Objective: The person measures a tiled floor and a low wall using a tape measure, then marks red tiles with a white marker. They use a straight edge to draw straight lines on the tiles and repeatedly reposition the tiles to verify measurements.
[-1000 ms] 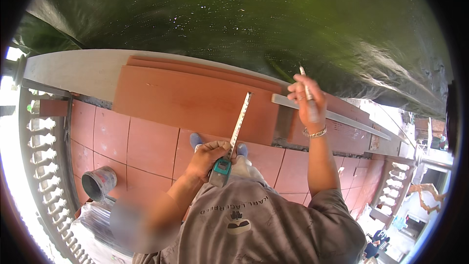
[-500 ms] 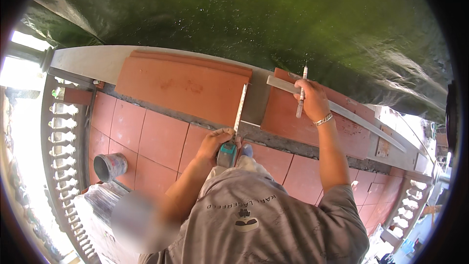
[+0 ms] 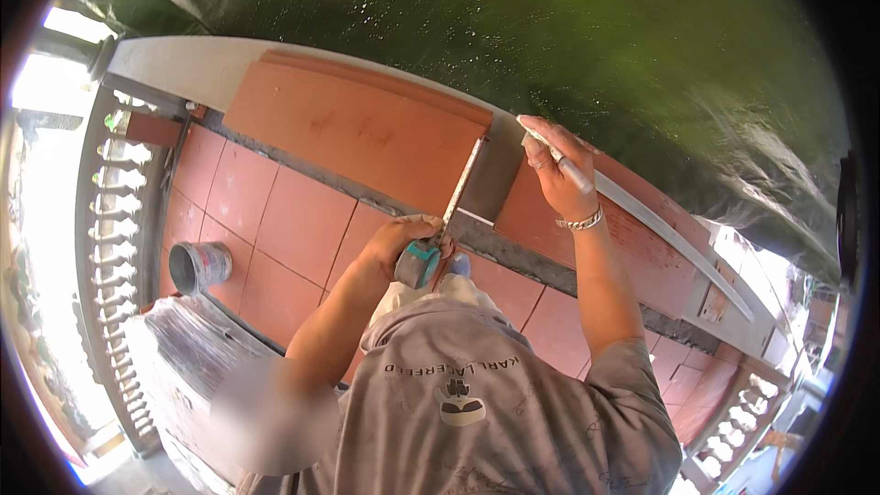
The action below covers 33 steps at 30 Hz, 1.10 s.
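Observation:
My left hand (image 3: 400,238) is closed around a teal and grey tape measure (image 3: 418,264). Its pale blade (image 3: 465,179) runs out along the right edge of a large terracotta tile (image 3: 357,133), which lies on top of a stack on the ledge. Slanting through my right hand (image 3: 561,188) is a white pen (image 3: 557,156), its far end pointing up and to the left. That hand hovers over or touches the left end of a long pale bar (image 3: 674,240); I cannot tell which. Beneath the bar lie more terracotta tiles (image 3: 541,220).
Green sheeting (image 3: 550,27) hangs beyond the ledge (image 3: 183,64). Pink floor tiles (image 3: 302,220) spread below it. At left stand a bucket (image 3: 202,266), a plastic-wrapped stack (image 3: 197,339) and a balustrade (image 3: 119,229). Another balustrade (image 3: 733,422) is at lower right.
The view has shifted and turned slightly. My right hand has moved left towards the tape's tip, and the pen has gone from nearly upright to slanted. The left hand keeps the tape measure.

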Motion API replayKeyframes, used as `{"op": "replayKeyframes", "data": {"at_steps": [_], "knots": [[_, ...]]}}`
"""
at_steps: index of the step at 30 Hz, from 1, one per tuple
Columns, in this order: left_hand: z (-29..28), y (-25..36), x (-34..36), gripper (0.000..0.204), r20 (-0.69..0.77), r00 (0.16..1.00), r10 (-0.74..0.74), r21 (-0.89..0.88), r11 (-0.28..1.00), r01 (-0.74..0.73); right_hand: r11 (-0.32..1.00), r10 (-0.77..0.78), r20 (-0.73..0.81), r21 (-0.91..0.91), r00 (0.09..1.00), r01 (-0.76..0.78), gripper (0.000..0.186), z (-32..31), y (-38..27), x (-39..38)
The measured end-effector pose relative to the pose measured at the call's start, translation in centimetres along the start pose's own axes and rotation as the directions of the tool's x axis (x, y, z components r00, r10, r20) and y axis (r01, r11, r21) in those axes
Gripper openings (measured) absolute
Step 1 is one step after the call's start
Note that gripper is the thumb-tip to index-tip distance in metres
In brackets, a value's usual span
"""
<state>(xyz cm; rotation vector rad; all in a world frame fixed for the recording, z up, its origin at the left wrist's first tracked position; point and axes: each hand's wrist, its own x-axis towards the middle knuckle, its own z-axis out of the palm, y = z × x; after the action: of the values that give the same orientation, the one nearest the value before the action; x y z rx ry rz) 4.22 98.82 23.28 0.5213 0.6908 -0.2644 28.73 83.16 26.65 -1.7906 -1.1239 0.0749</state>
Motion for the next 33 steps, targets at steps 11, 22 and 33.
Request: {"op": "replayKeyframes", "data": {"at_steps": [11, 22, 33], "knots": [[-1.7, -0.8, 1.1, 0.016, 0.031, 0.999, 0.018, -0.061, 0.998, -0.016, 0.961, 0.183, 0.021, 0.205, 0.983, -0.183, 0.013, 1.8, -0.7, 1.0], [-0.9, -0.2, 1.0, 0.017, 0.015, 1.0, -0.018, -0.082, 0.996, 0.019, 0.908, 0.368, 0.145, 0.158, 0.919, -0.388, 0.011, 1.9, 0.7, 2.2], [-1.4, -0.6, 1.3, 0.017, 0.06, 0.998, -0.001, -0.058, 0.998, 0.004, 0.975, 0.218, 0.179, -0.008, 0.959, -0.22, 0.01, 2.2, 1.2, 2.1]]}}
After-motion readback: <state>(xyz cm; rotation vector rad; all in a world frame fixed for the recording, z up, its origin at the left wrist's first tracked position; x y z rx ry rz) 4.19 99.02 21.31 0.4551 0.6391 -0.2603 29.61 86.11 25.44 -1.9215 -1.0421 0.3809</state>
